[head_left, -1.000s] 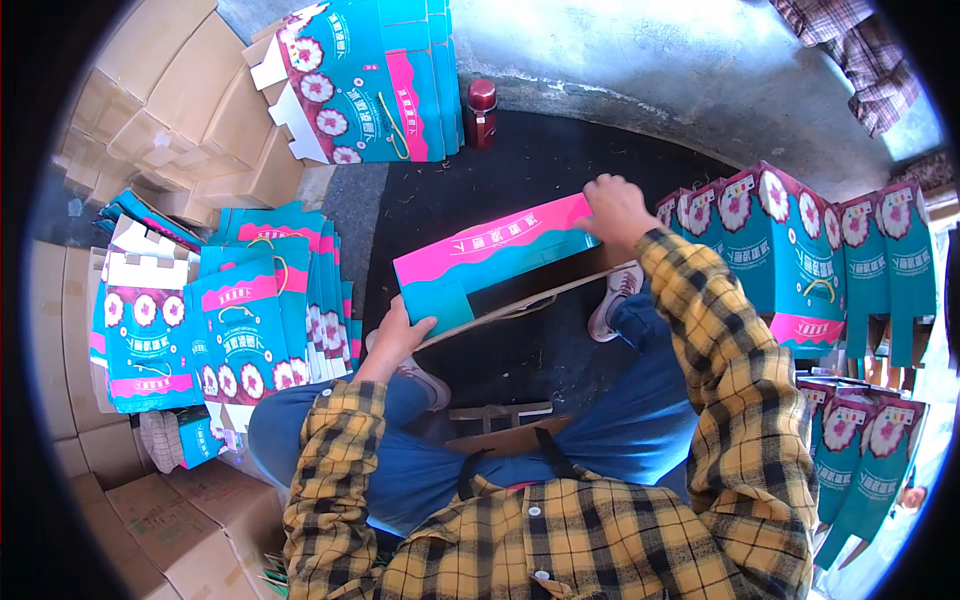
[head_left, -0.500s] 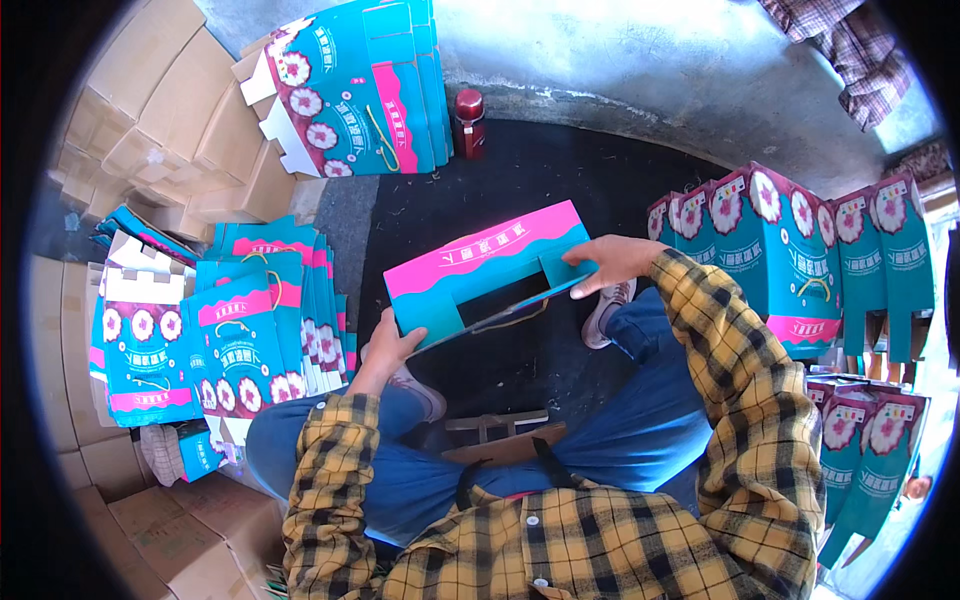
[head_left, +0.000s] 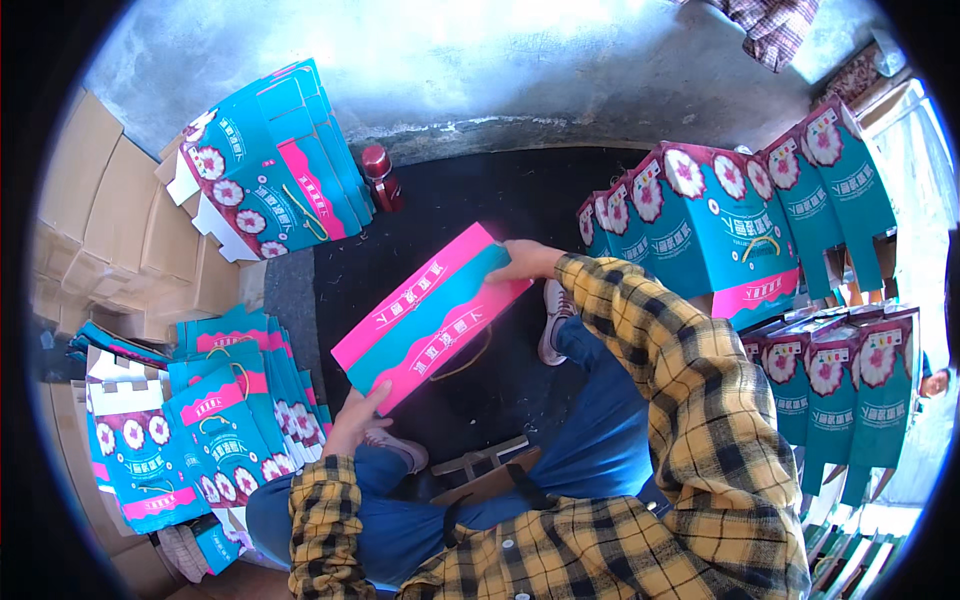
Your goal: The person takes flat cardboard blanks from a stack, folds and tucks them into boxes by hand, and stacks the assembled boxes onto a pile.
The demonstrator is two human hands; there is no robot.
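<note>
the left hand (head_left: 352, 418) grips the lower end of a flat pink-and-teal carton (head_left: 432, 315), fingers closed around its edge. the right hand (head_left: 527, 262) holds the upper end of the same carton, fingers curled over the edge. the carton is held in the air between both hands, tilted, lower end near the left knee, upper end over the black mat (head_left: 470, 200). a cord handle hangs below the carton.

left of the person, a fanned stack of flat cartons (head_left: 215, 400) lies on the floor, just beside the left hand. a second pile of flat cartons (head_left: 270, 170) leans near the concrete wall, upper left. a red bottle (head_left: 382, 178) stands just beside that pile, at the mat's edge. brown cardboard boxes (head_left: 110, 230) are stacked at far left. on the right, erected teal boxes (head_left: 720, 220) stand in rows, near the right arm. the person wears a yellow plaid shirt and blue trousers.
</note>
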